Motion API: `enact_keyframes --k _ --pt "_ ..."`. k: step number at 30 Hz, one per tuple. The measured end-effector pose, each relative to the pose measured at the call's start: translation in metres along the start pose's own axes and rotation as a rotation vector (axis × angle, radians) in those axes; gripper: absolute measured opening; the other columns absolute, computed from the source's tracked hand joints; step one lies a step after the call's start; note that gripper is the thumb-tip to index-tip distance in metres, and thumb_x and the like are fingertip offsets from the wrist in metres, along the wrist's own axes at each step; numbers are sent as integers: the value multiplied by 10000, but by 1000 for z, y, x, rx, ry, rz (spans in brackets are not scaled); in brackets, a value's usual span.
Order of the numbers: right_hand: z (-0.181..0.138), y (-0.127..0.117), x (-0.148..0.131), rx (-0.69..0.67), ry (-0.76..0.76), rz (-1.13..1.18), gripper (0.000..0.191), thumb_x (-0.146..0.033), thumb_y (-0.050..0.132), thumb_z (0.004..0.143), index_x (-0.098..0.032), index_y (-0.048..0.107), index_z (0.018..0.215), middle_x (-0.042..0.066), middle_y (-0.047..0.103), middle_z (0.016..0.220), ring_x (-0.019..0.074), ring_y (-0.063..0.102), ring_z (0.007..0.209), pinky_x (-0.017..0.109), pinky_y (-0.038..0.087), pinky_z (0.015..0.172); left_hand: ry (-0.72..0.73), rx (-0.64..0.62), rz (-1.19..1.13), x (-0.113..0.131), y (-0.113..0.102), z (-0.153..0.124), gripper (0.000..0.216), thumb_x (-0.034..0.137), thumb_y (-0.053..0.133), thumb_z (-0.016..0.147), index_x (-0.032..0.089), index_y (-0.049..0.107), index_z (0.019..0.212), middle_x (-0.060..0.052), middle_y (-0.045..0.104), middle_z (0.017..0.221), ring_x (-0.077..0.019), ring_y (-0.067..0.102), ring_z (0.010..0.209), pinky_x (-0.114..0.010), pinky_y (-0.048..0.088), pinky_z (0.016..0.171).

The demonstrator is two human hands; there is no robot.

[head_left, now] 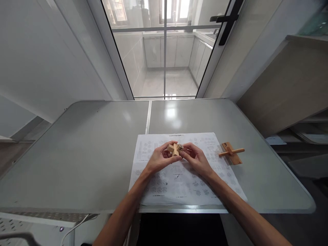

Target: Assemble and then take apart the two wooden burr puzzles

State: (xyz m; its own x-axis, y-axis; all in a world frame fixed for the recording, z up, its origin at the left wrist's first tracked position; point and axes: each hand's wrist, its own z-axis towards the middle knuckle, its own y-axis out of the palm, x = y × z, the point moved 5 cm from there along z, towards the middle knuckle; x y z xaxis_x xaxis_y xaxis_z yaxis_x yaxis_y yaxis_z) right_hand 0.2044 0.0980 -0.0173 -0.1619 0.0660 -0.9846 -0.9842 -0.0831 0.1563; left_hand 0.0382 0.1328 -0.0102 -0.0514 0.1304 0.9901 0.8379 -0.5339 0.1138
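Note:
A small wooden puzzle piece assembly (175,149) of crossed light-wood blocks is held above a printed instruction sheet (179,184). My left hand (159,159) grips it from the left with fingers curled around it. From the right, my right hand (195,158) pinches the same assembly with fingertips and thumb. Both hands hover just over the sheet, near the middle of the table.
Two more wooden pieces (231,152), a flat block with a rod laid across it, lie to the right of the sheet. The grey table (84,150) has a seam down its middle. A glass door stands behind it, and shelving at the right.

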Motion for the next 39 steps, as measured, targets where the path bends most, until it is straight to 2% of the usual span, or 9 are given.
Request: enact_keyframes --k 3,9,16,22,29,33,39 --pt "0 1 1 2 -7 1 305 -518 819 912 -259 685 1005 13 739 883 215 730 836 355 616 781 -10 5 -2 0 0 0 616 379 912 794 246 670 1343 -22 704 1056 -137 672 834 -261 542 775" --pt "-3 1 2 -1 -18 -20 282 -503 785 946 -260 664 1021 15 743 878 213 729 814 351 608 761 -26 21 16 -1 0 0 620 397 922 778 221 682 1322 -18 711 989 -137 672 780 -247 519 698" --pt "-2 -1 0 -23 -34 -87 253 -470 775 957 -249 668 1021 30 769 898 230 741 842 367 591 790 10 6 -21 0 1 0 672 379 912 788 247 652 1393 -41 716 1109 -167 698 906 -294 558 834" --pt "-5 -3 -1 -35 -29 -132 255 -474 763 957 -245 665 1011 34 778 872 242 748 821 384 596 777 26 39 78 3 -1 -1 658 365 943 744 270 689 1344 -52 734 1191 -191 701 984 -316 564 882" --pt "-5 0 -6 -40 -58 -116 234 -451 759 962 -243 653 975 14 757 814 218 731 766 363 589 756 106 79 231 10 -7 -4 707 329 964 716 347 711 1376 -73 704 1319 -284 639 1259 -435 484 1127" --pt "-5 4 -6 -35 -84 -104 217 -439 754 970 -244 663 998 17 756 834 217 735 782 362 596 764 99 56 150 11 -6 -4 728 328 949 743 339 683 1421 -89 698 1365 -298 641 1288 -441 492 1130" --pt "-5 11 -5 -8 -107 -129 265 -469 688 1011 -256 665 1167 64 765 1046 244 746 939 396 607 865 98 34 17 12 -4 -1 755 327 932 762 285 648 1461 -115 706 1410 -330 639 1329 -446 490 1137"
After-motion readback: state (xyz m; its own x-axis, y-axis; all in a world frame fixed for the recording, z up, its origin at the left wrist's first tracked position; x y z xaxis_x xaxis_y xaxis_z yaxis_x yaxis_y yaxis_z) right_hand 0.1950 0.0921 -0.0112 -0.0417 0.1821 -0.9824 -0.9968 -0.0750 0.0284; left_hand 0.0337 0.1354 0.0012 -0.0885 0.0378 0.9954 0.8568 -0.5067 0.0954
